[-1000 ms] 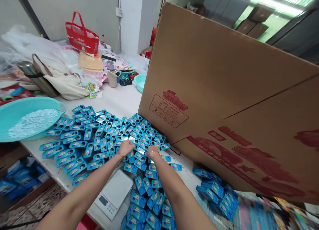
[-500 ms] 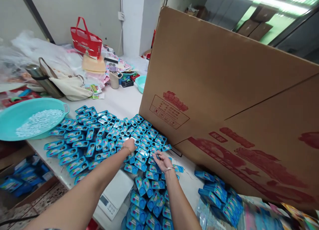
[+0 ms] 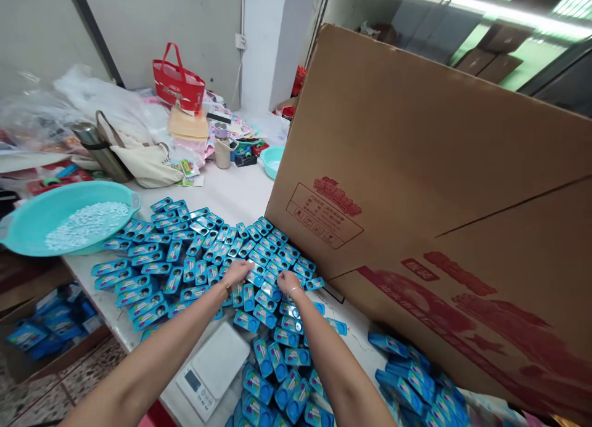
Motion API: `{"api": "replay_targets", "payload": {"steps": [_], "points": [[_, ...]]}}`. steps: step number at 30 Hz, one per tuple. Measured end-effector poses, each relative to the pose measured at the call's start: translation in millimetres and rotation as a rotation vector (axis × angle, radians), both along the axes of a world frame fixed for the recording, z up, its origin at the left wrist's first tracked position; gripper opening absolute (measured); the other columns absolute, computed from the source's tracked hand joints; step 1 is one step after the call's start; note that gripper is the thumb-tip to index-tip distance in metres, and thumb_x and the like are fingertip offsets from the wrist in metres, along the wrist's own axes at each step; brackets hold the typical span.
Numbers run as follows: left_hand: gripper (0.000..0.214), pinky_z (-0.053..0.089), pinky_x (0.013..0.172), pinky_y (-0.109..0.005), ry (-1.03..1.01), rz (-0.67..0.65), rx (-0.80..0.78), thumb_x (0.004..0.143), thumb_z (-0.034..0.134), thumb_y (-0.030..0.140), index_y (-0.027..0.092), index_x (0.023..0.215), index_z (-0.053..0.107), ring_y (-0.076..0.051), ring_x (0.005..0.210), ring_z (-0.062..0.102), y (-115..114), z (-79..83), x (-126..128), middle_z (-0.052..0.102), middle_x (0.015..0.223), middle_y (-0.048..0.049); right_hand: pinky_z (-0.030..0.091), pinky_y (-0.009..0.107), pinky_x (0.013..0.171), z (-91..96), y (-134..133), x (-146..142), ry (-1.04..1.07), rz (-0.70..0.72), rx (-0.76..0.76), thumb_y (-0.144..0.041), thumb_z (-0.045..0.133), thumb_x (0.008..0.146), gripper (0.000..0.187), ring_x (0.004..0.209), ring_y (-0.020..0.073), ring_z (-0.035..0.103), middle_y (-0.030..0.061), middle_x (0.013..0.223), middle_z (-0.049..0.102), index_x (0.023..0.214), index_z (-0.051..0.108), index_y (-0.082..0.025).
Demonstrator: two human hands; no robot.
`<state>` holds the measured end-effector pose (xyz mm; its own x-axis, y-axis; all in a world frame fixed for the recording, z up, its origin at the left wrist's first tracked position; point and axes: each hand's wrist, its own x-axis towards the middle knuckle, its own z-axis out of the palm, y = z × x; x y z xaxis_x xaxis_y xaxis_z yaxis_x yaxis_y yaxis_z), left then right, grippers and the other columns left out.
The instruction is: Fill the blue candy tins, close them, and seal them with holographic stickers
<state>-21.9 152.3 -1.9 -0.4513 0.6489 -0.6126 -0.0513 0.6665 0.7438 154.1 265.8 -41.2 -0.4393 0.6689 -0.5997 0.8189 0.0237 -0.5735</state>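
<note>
Blue boxes point(image 3: 173, 279) with printed labels and round openings or caps on top stand packed upright across the white table. Among them, my left hand point(image 3: 237, 273) reaches in with its fingers drawn together against the tops of the boxes; what its fingertips hold, if anything, is hidden. A short way to the right, my right hand point(image 3: 289, 281) is palm down over the same boxes, its fingers curled inward. Anything inside that curl is too small or covered to see. A white digital scale point(image 3: 222, 359) lies below my left forearm.
A tall cardboard carton point(image 3: 416, 168) walls off the right side. On the left stands a turquoise basin point(image 3: 28, 223) of small pale pieces. Behind are a steel flask point(image 3: 102, 150), a cream bag point(image 3: 148, 165) and a red bag point(image 3: 179, 85). A box of blue packs point(image 3: 55, 328) sits below.
My right hand has turned from palm up, with a small dark round thing at its fingers, to palm down over the boxes. My left hand stays near its place. The view has shifted slightly.
</note>
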Motion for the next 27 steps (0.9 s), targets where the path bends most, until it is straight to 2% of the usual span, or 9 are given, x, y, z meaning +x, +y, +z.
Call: {"api": "replay_targets", "payload": {"steps": [2, 5, 10, 14, 18, 23, 27], "points": [[0.022, 0.054, 0.072, -0.026, -0.158, 0.056, 0.057, 0.085, 0.058, 0.035, 0.015, 0.092, 0.063, -0.02, 0.089, 0.069, -10, 5.7, -7, 0.069, 0.084, -0.0074, 0.054, 0.036, 0.077, 0.7, 1, -1, -0.045, 0.081, 0.019, -0.037, 0.058, 0.091, 0.028, 0.088, 0.0166, 0.062, 0.0056, 0.104, 0.063, 0.107, 0.061, -0.015], [0.024, 0.055, 0.079, -0.025, -0.351, 0.102, 0.117, 0.076, 0.063, 0.02, 0.013, 0.099, 0.062, -0.017, 0.09, 0.069, -21, 10.8, -12, 0.07, 0.09, -0.0082, 0.054, 0.036, 0.078, 2.4, 1, 1, -0.092, 0.17, 0.068, -0.037, 0.059, 0.09, 0.027, 0.088, 0.0165, 0.062, 0.0053, 0.104, 0.063, 0.107, 0.061, -0.015], [0.034, 0.057, 0.081, -0.027, -0.498, 0.157, 0.136, 0.07, 0.062, 0.009, 0.012, 0.104, 0.062, -0.019, 0.094, 0.07, -22, 9.6, -8, 0.07, 0.106, -0.0126, 0.049, 0.035, 0.079, 5.8, -1, -2, -0.148, 0.231, 0.219, -0.031, 0.06, 0.088, 0.019, 0.088, 0.0173, 0.061, 0.0041, 0.097, 0.064, 0.099, 0.062, -0.016], [0.034, 0.058, 0.077, -0.028, -0.486, 0.172, 0.127, 0.072, 0.068, 0.015, 0.013, 0.106, 0.063, -0.02, 0.088, 0.072, -15, 6.5, -4, 0.07, 0.11, -0.0129, 0.042, 0.029, 0.071, 10.1, -4, -5, -0.215, 0.212, 0.31, -0.023, 0.059, 0.082, 0.012, 0.088, 0.0202, 0.062, 0.0059, 0.091, 0.068, 0.094, 0.063, -0.022], [0.035, 0.056, 0.069, -0.023, -0.399, 0.173, 0.116, 0.078, 0.071, 0.029, 0.013, 0.109, 0.063, -0.017, 0.082, 0.072, -8, 1.8, -4, 0.073, 0.101, -0.011, 0.041, 0.029, 0.068, 13.0, -5, -5, -0.259, 0.212, 0.341, -0.029, 0.059, 0.081, 0.01, 0.09, 0.0241, 0.065, 0.008, 0.091, 0.071, 0.083, 0.065, -0.023], [0.036, 0.044, 0.047, -0.019, -0.306, 0.149, 0.125, 0.084, 0.065, 0.041, 0.015, 0.109, 0.064, -0.012, 0.062, 0.066, 3, -3.3, -8, 0.073, 0.1, -0.0076, 0.045, 0.033, 0.069, 11.2, 2, -10, -0.351, 0.169, 0.311, -0.034, 0.068, 0.073, 0.014, 0.09, 0.0294, 0.067, 0.0135, 0.094, 0.072, 0.076, 0.068, -0.02], [0.036, 0.044, 0.05, -0.018, -0.331, 0.121, 0.193, 0.088, 0.06, 0.042, 0.018, 0.114, 0.063, -0.01, 0.068, 0.066, 12, -2.1, -12, 0.071, 0.108, -0.0076, 0.047, 0.035, 0.068, 9.8, 12, -15, -0.387, 0.139, 0.274, -0.039, 0.078, 0.062, 0.025, 0.086, 0.0313, 0.068, 0.0145, 0.092, 0.073, 0.077, 0.069, -0.02]]}}
